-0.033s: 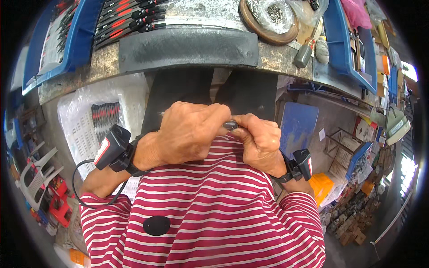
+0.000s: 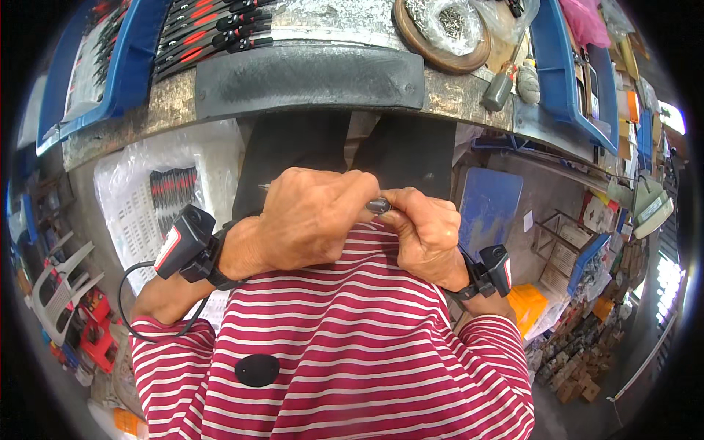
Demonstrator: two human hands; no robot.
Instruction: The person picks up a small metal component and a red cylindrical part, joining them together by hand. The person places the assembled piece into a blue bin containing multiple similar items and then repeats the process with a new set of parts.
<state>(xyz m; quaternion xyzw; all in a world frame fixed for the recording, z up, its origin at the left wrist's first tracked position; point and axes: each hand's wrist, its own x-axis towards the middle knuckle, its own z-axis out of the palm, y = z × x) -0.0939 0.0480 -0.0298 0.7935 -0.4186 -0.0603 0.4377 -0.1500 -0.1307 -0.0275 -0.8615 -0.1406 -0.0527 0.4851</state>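
Note:
Both of my hands are closed together in front of my striped shirt, above my lap. Between them shows the dark, glossy, rounded end of a small object (image 2: 378,206); most of it is hidden by the fingers. My left hand (image 2: 312,216) wraps round it with the knuckles up. A thin pale metal tip (image 2: 264,186) sticks out at the left side of that hand; whether it belongs to the same object I cannot tell. My right hand (image 2: 429,227) pinches the dark end between thumb and bent forefinger.
The workbench (image 2: 169,106) ahead carries a black pad (image 2: 308,79), black-and-red tools (image 2: 213,33), a round tray (image 2: 411,33) of small metal parts and a screwdriver (image 2: 499,89). Blue bins (image 2: 125,81) flank it. A white crate (image 2: 132,213) stands low at left, a blue stool (image 2: 490,205) at right.

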